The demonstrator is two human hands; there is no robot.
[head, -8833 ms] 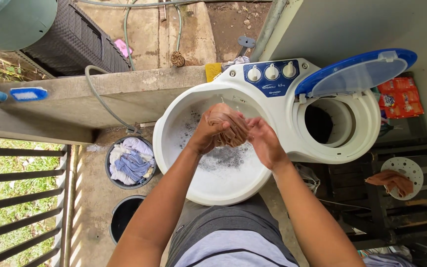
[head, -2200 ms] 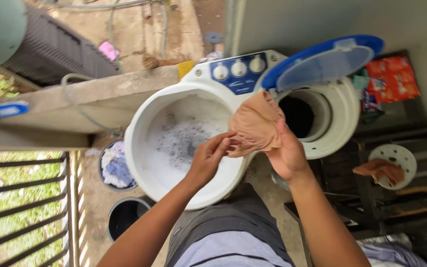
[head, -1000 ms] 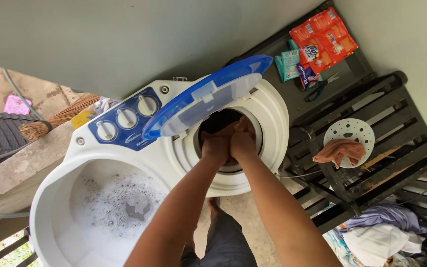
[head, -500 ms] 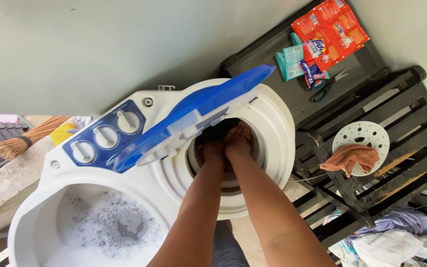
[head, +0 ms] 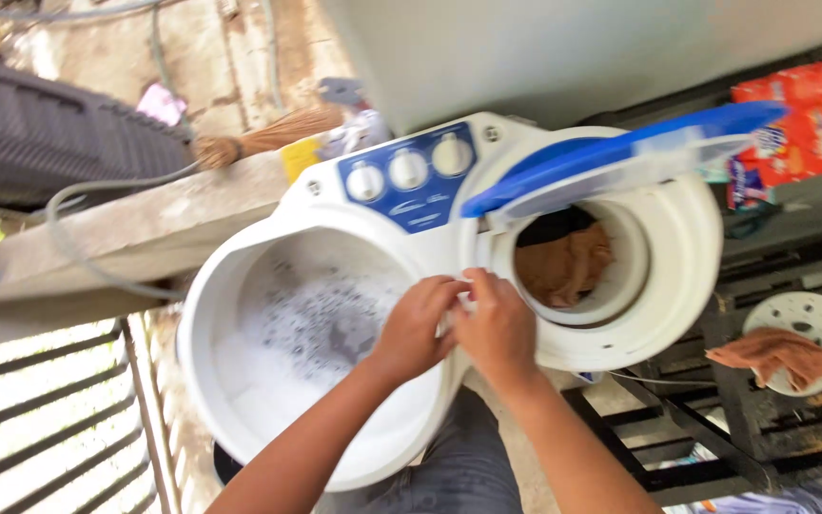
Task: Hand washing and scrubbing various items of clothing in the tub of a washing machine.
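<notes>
A white twin-tub washing machine (head: 430, 238) stands below me. Its left tub (head: 306, 324) holds foamy water. A brown cloth (head: 563, 265) lies in the right spin tub, under the raised blue lid (head: 620, 162). My left hand (head: 416, 328) and my right hand (head: 497, 328) are together over the rim between the two tubs, fingertips touching. Neither hand holds the cloth. Whether something small is pinched between them is hidden.
A blue panel with three white knobs (head: 409, 173) sits at the machine's back. A dark slatted rack (head: 773, 419) at right carries a white disc (head: 801, 338) with an orange rag (head: 768, 354). Red packets (head: 801, 119) lie at the far right. A broom (head: 268, 138) and railing bars (head: 59, 419) are left.
Both hands have come out of the spin tub and left the brown cloth inside. They now meet over the rim between the tubs. The view has swung back left.
</notes>
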